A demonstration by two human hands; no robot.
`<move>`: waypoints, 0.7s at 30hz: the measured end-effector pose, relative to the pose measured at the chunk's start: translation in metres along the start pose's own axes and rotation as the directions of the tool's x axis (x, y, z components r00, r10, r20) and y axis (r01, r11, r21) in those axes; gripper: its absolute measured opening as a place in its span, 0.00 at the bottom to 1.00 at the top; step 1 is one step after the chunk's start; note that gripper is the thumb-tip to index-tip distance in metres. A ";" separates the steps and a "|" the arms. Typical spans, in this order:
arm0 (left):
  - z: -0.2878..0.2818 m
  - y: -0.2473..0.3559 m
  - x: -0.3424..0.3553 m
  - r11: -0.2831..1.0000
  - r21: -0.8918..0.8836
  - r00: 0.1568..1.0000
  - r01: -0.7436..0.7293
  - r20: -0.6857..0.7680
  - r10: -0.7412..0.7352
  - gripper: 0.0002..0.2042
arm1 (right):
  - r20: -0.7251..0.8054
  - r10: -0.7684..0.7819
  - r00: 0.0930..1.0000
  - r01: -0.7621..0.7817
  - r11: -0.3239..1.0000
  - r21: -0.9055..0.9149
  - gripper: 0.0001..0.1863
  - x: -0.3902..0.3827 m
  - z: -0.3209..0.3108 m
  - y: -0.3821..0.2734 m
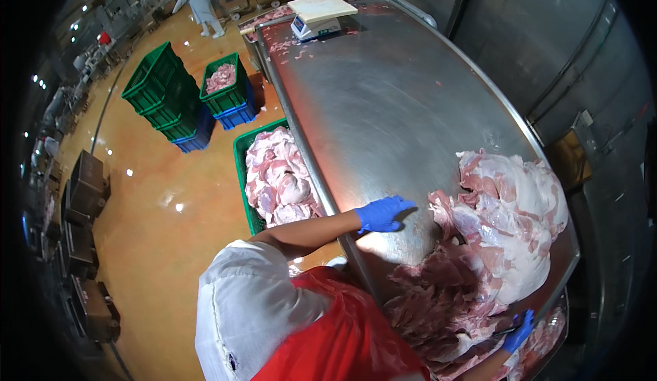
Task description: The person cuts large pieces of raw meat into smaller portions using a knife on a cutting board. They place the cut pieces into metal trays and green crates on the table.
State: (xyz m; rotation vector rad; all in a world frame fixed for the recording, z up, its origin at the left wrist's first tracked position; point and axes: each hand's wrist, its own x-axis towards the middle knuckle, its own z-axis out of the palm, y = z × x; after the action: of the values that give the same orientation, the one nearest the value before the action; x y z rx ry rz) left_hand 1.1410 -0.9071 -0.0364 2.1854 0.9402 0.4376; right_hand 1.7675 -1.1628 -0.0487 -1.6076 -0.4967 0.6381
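Note:
My left hand (384, 214), in a blue glove, is stretched out flat over the metal table (383, 121), with nothing in it. It is a short way left of a large pile of raw meat cuts (510, 217), pale and fatty on top. Darker red meat (445, 292) lies nearer to me, against the red apron. At the lower right, my right hand (518, 333), also gloved in blue, is closed on what looks like a knife. Its thin dark blade (505, 330) points left over the meat; the handle is hidden in my fingers.
A green crate (239, 169) full of meat stands left of the table. Beyond it are stacked green and blue crates (164, 93) and another meat-filled crate (236, 80). A scale (316, 26) with a white board (321, 8) sits at the table's far end. A person (197, 3) walks far off.

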 end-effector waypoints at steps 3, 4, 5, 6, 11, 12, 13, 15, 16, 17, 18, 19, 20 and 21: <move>0.021 0.041 0.043 0.998 0.049 0.998 0.031 0.056 -0.034 0.40 | 0.132 0.070 0.989 -0.056 0.993 -0.104 0.27 0.092 0.023 -0.012; 0.035 0.049 0.067 0.990 0.097 0.995 -0.101 0.021 0.099 0.42 | 0.173 0.141 0.975 -0.102 0.972 -0.213 0.27 0.136 -0.004 -0.003; 0.051 0.053 0.079 0.972 0.156 0.982 -0.178 -0.026 0.185 0.44 | 0.192 0.120 0.974 -0.101 0.989 -0.107 0.23 0.154 0.019 0.002; 0.064 0.063 0.099 0.981 0.155 0.993 -0.118 0.007 0.118 0.45 | 0.187 0.097 0.977 -0.097 0.995 -0.012 0.20 0.165 0.044 -0.010; 0.117 0.088 0.209 0.937 0.232 0.950 -0.262 -0.107 0.293 0.50 | 0.237 -0.162 0.958 0.213 0.955 -0.207 0.16 0.283 0.037 0.026; 0.118 0.101 0.213 0.951 0.290 0.992 -0.105 -0.033 0.120 0.50 | 0.332 -0.098 0.938 0.113 0.993 -0.026 0.14 0.277 0.072 0.009; 0.119 0.134 0.247 0.936 0.334 0.992 -0.114 0.089 0.089 0.51 | 0.241 -0.029 0.970 0.059 0.991 -0.118 0.15 0.313 -0.007 0.036; 0.123 0.141 0.247 0.923 0.372 0.993 -0.101 0.094 0.071 0.49 | 0.370 0.227 0.901 -0.274 0.958 0.079 0.16 0.300 0.023 0.034; 0.122 0.137 0.247 0.916 0.393 0.996 -0.084 0.070 0.062 0.49 | 0.440 0.330 0.835 -0.431 0.889 0.151 0.16 0.286 0.047 0.019; 0.128 0.127 0.248 0.908 0.405 0.994 -0.112 0.049 0.100 0.48 | 0.450 0.392 0.802 -0.510 0.842 0.175 0.16 0.272 0.054 0.006; 0.136 0.117 0.245 0.898 0.416 0.990 -0.140 0.030 0.140 0.47 | 0.432 0.423 0.797 -0.539 0.821 0.190 0.16 0.258 0.054 -0.001; 0.143 0.105 0.243 0.892 0.421 0.984 -0.163 0.006 0.177 0.46 | 0.411 0.451 0.792 -0.560 0.805 0.195 0.16 0.249 0.056 -0.011; 0.149 0.090 0.241 0.919 0.343 0.969 -0.193 -0.079 0.233 0.39 | 0.392 0.483 0.783 -0.584 0.789 0.192 0.16 0.239 0.065 -0.016; 0.154 0.078 0.241 0.925 0.291 0.953 -0.244 -0.102 0.284 0.36 | 0.364 0.503 0.784 -0.590 0.785 0.187 0.16 0.229 0.070 -0.023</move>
State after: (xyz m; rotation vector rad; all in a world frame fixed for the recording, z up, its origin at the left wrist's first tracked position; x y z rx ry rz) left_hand 1.4265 -0.8413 -0.0799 2.5802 0.8210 0.6304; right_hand 1.8953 -0.9590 -0.0587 -1.3701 -0.1138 1.3548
